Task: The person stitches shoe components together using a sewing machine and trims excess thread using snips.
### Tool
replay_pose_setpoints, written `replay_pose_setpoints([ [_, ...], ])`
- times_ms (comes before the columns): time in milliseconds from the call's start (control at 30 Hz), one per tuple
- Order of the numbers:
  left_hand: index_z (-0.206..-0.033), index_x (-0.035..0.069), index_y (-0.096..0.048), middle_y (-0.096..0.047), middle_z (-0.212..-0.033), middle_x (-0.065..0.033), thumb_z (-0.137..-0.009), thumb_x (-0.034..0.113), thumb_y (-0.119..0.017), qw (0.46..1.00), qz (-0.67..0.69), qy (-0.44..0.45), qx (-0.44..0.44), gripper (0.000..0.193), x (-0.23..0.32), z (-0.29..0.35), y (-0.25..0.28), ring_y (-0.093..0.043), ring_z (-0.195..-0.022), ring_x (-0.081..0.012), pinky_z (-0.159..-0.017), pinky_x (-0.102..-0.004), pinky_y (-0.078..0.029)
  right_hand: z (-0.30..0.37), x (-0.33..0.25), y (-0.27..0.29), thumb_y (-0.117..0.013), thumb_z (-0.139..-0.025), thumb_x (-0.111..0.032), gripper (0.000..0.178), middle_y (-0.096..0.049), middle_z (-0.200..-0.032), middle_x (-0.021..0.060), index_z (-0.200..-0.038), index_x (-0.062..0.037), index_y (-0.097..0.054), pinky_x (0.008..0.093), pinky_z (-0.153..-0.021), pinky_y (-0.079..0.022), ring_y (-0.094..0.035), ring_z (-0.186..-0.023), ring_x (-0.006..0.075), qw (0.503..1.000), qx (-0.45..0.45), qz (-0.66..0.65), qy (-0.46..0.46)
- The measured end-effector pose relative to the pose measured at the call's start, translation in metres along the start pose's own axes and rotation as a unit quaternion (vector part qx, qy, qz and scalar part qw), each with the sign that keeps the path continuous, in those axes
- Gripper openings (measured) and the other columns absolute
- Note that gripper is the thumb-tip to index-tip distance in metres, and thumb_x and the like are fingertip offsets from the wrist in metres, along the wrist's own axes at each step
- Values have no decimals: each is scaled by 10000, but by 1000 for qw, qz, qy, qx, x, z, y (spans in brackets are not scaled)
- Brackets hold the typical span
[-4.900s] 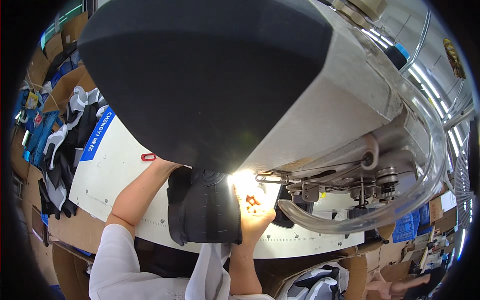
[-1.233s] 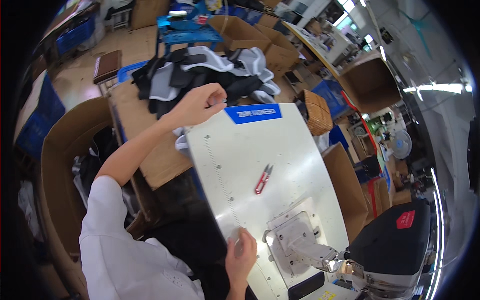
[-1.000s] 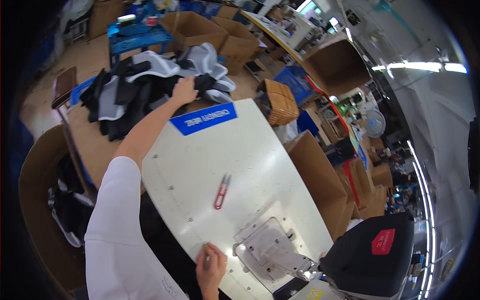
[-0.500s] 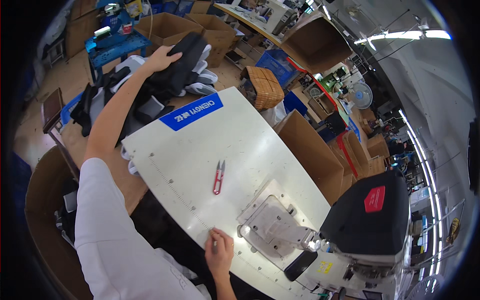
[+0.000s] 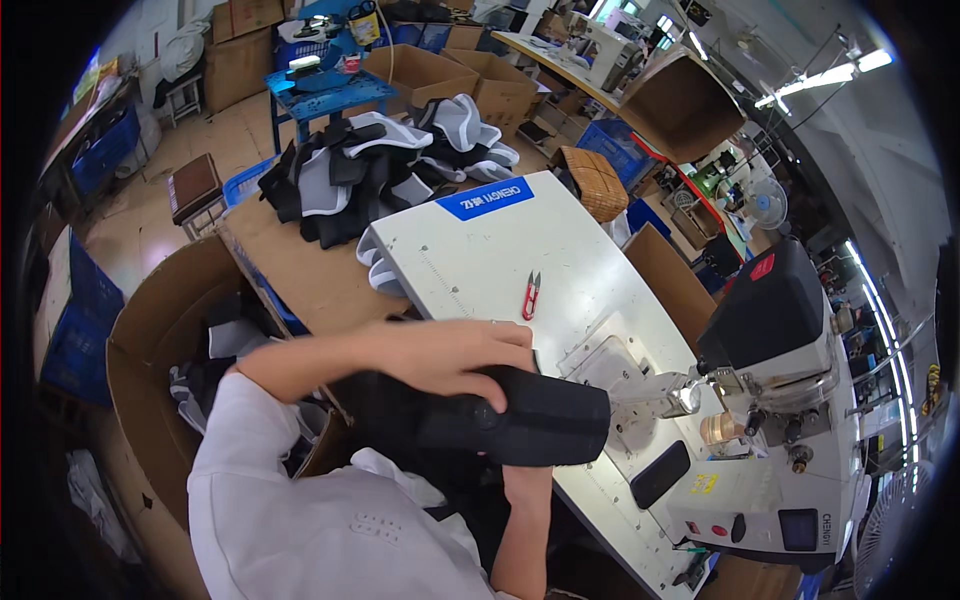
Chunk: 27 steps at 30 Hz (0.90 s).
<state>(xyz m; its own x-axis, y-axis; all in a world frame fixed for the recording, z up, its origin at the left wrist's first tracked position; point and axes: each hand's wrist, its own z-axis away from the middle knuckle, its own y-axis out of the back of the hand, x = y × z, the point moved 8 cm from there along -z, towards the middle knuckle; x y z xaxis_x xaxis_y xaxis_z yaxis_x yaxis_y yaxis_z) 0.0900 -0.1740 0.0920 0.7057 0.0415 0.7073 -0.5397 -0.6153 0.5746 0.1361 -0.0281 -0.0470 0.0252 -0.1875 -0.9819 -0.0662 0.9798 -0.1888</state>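
My left hand (image 5: 465, 355) reaches across in front of me, closed on a black padded fabric piece (image 5: 555, 420). Thumb and fingers lie over its upper side, and its wide end points right, over the near edge of the white sewing table (image 5: 460, 250). Below it my right forearm (image 5: 525, 520) comes up; the right hand is hidden behind the fabric, so its fingers cannot be seen. Red-handled thread snips (image 5: 531, 296) lie on the table beyond my hands. To the right stands the sewing machine (image 5: 765, 310), its metal arm (image 5: 650, 393) close to the fabric's end.
A pile of black and grey fabric pieces (image 5: 350, 175) lies beyond the table's left corner, on brown cardboard (image 5: 300, 265). At my left a big cardboard box (image 5: 150, 340) holds more pieces. A dark phone-like slab (image 5: 660, 474) rests by the machine base.
My left hand has come back from the pile to in front of me, bringing a black fabric piece. My right hand, earlier on the table edge, is now behind that piece. The view has turned left.
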Motion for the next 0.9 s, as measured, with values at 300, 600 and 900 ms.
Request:
replay_pose_setpoints([
  [300,-1474,-3,-227,-433,-1347,-211,-644,486,-806,982,-150,50,106,1124,49,10,-61,-520,-1128,-359,-983,-432,-360,35,-59,-6,-631,-755,56,307,-672,-1023,94,-1061,84,-616,281,-851,-494,-632,-934,135,972,159,47,166],
  [600,-1296,66,-571,-626,-1243,-98,-736,-84,-606,978,-109,-34,177,581,25,-64,18,-568,-1137,-264,-1019,-368,-353,36,-129,112,-539,-964,-74,177,-669,-940,102,-1093,19,-618,275,-736,-510,-617,-813,153,917,303,98,242],
  [900,-927,65,-737,-670,-1024,-65,-637,85,-736,899,-238,-223,293,290,-32,-177,37,-575,-979,-240,-884,-347,-435,-71,-141,291,-648,-922,-137,189,-652,-911,74,-990,36,-616,249,-712,-491,-579,-759,96,884,407,127,192],
])
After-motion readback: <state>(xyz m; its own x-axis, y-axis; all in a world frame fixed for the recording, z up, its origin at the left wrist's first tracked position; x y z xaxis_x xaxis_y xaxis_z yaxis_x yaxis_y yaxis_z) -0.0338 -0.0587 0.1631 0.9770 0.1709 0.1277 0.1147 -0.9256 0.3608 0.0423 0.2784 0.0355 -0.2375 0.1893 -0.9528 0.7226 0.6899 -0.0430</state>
